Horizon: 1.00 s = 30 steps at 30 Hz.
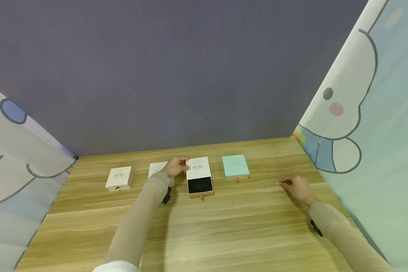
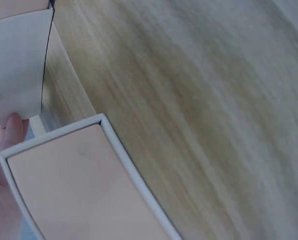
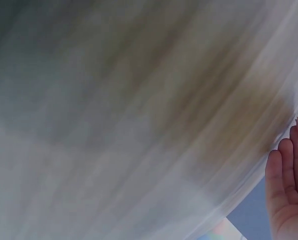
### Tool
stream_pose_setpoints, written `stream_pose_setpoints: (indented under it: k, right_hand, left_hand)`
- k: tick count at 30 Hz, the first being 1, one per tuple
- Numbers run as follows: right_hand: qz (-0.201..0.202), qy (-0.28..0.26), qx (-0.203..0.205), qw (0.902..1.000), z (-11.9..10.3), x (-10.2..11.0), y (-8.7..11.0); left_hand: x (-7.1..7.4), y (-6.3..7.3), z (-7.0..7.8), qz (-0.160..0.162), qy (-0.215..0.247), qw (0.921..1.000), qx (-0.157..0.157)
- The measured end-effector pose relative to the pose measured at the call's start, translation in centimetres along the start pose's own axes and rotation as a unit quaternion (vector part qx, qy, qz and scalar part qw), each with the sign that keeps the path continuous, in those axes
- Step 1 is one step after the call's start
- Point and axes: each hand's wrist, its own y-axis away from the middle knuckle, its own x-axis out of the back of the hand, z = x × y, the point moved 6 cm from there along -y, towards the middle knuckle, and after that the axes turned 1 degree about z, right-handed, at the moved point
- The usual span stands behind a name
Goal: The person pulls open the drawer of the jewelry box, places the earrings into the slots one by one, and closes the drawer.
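A white drawer-style gift box [image 1: 198, 169] with dark script on its lid stands mid-table, its drawer [image 1: 200, 185] pulled partway out toward me and showing a black lining. My left hand [image 1: 175, 166] grips this box at its far left corner; in the left wrist view its fingers [image 2: 12, 131] curl at the box's end. Over at the right, my right hand [image 1: 298, 188] pinches a small silver ring-like piece of jewelry [image 1: 277, 184] at its fingertips. Beside it lie more small silver pieces [image 1: 280, 195]. The right wrist view catches only part of that hand.
Under my left forearm is another white box [image 1: 157, 167], partly hidden. A third white box [image 1: 119, 178] sits farther left. To the right of the open box is a mint-green box [image 1: 235, 166], closed. A tiny silver pair [image 1: 266, 186] lies on the wooden table [image 1: 221, 234].
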Motion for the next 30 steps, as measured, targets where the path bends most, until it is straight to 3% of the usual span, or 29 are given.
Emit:
stream_pose_setpoints:
  k: [6, 15, 19, 26, 30]
  right_hand:
    - [0.038, -0.021, -0.012, 0.9990, -0.1, 1.3, 0.1]
    - [0.098, -0.025, 0.012, 0.9948, -1.4, 2.8, 0.0]
    - [0.094, -0.026, 0.009, 0.9952, -2.0, 2.9, -0.4]
    - [0.055, -0.073, -0.041, 0.9950, -3.4, 2.7, -0.6]
    - [0.067, -0.101, -0.028, 0.9922, -5.4, 2.4, -0.7]
  left_hand:
    - [-0.1, 0.0, 0.1, -0.002, -0.010, 0.9999, 0.000]
    - [0.0, 0.1, 0.1, 0.001, -0.014, 0.9999, -0.003]
    - [0.2, 0.0, -0.2, 0.005, -0.005, 1.0000, -0.002]
    - [0.1, -0.1, -0.4, 0.008, 0.000, 1.0000, -0.004]
    - [0.0, -0.3, -0.4, 0.004, 0.001, 1.0000, 0.001]
